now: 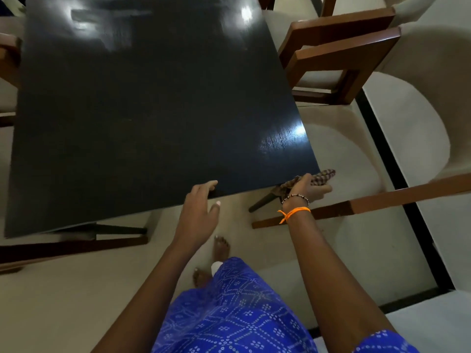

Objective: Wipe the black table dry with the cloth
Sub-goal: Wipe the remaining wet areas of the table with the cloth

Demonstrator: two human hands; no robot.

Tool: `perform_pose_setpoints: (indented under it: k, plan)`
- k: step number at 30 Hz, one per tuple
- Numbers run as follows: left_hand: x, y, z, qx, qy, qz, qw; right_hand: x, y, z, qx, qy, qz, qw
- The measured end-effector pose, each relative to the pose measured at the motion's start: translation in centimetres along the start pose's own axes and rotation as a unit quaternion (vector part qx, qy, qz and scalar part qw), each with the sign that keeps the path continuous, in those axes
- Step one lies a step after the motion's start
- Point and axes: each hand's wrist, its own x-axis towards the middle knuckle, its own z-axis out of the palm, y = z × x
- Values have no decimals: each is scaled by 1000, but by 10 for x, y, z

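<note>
The table [153, 110] is set ahead of the person, with chairs [341, 57] placed along its right side. The left hand [201, 210] is laid at the table's near edge. The right hand [309, 189] is held just off the near right corner, with the cloth [323, 175] bunched in it.

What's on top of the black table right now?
Nothing rests on the black table except glare and faint streaks. The left hand touches its near edge; the right hand grips the cloth just off the corner.
</note>
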Motion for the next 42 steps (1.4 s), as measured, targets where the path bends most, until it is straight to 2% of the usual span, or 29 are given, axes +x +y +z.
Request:
perform_pose_setpoints:
  k: [5,9,14,20,25,30,33,35,38,39,40,42]
  plan:
    - [-2,-22,-25,-39,87,-51,994,-34,19,10,-74,-5,-54,996]
    - [-6,-38,-48,-57,118,-59,990,-93,52,14,-144,-85,-80,983]
    - [-18,-67,-82,-55,119,-61,989,-177,89,15,-213,-169,-135,953]
    - [-53,-144,-162,-69,138,-69,986,-304,131,31,-245,-228,-175,926]
    - [-75,-217,-235,-84,192,-132,969,-399,169,42,-279,-291,-185,896]
    - [-92,-255,-262,-111,224,-169,953,-452,191,47,-312,-334,-221,861]
    - [-99,-263,-262,-128,217,-173,952,-473,201,48,-368,-359,-227,827]
    - [-102,-266,-262,-149,209,-172,951,-486,205,45,-394,-410,-230,790]
    - [-103,-266,-265,-181,232,-164,941,-497,196,35,-288,-566,-241,734]
    - [-104,-266,-267,-194,248,-159,936,-500,190,31,-248,-618,-253,701]
    - [-103,-267,-269,-210,264,-155,929,-503,183,30,-231,-646,-297,665]
    - [-102,-269,-275,-251,287,-148,912,-505,172,31,-212,-630,-422,617]
